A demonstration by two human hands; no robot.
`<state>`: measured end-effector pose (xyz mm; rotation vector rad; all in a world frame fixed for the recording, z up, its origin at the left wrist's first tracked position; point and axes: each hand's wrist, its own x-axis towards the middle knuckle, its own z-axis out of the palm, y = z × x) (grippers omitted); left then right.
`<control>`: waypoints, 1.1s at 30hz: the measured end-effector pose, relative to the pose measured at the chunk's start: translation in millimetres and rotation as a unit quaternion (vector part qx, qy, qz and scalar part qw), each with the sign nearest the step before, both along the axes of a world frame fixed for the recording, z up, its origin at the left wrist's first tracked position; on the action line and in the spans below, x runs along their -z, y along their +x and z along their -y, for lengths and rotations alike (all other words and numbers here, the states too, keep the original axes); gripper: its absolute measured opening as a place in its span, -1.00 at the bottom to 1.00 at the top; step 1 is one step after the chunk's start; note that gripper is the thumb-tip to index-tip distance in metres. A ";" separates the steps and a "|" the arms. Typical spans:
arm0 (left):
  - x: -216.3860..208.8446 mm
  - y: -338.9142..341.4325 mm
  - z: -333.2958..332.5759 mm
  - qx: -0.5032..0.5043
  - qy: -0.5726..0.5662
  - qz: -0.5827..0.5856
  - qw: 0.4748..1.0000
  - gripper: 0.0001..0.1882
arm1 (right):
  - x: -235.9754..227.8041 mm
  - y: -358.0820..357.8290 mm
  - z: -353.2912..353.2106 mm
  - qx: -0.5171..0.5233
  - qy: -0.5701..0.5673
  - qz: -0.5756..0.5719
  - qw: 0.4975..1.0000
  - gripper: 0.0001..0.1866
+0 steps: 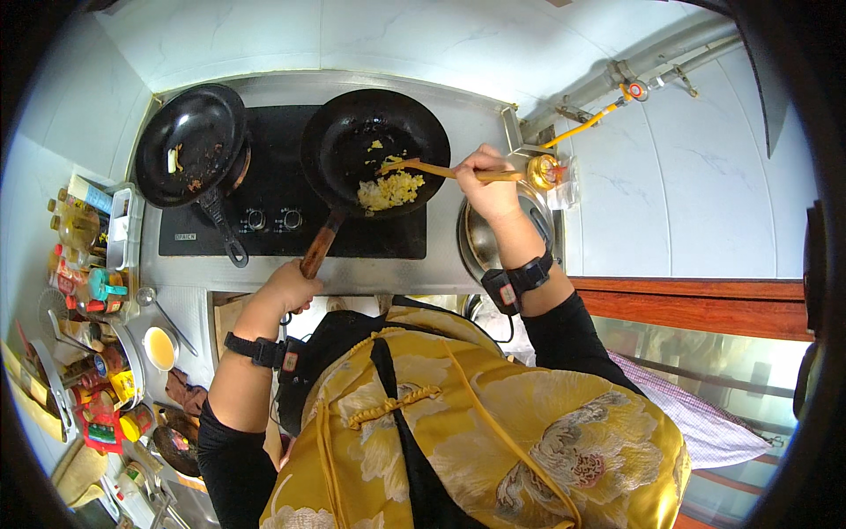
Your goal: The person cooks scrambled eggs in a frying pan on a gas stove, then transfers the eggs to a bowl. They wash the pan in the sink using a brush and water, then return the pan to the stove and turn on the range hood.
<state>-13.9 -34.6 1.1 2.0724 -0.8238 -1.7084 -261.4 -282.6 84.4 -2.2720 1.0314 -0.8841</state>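
My left hand (292, 286) is closed around the wooden handle (321, 247) of a black wok (330, 141) on the right side of the cooktop. In the wok lie yellow scrambled egg pieces (392, 191), mostly toward the near right of its bottom. A wooden spatula (432, 168) is gripped in my right hand (486, 181), above the wok's right rim. The spatula's tip reaches into the wok and touches or hovers just over the egg's far edge; I cannot tell which.
A second black pan (191, 145) with a few food scraps sits on the left burner. Right of the cooktop stand a metal pan (480, 234) and a gold-lidded jar (544, 172). Bottles, seasonings and a bowl of yellow liquid (160, 348) crowd the left counter. A yellow gas hose (582, 126) runs along the wall.
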 end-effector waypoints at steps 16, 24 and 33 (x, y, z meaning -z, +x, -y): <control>0.2 2.6 -0.3 -0.009 -0.001 -0.012 1.000 -0.63 | 25.0 -8.0 -12.7 -0.075 0.001 0.002 0.997 -0.94; -2.0 1.2 0.5 0.004 0.003 -0.007 1.000 -0.64 | 23.9 31.8 14.8 -0.091 -0.026 0.091 0.991 -0.92; 6.0 -0.1 -1.6 -0.013 0.003 -0.002 1.000 -0.65 | 13.9 17.3 40.7 -0.029 0.035 0.048 0.998 -0.92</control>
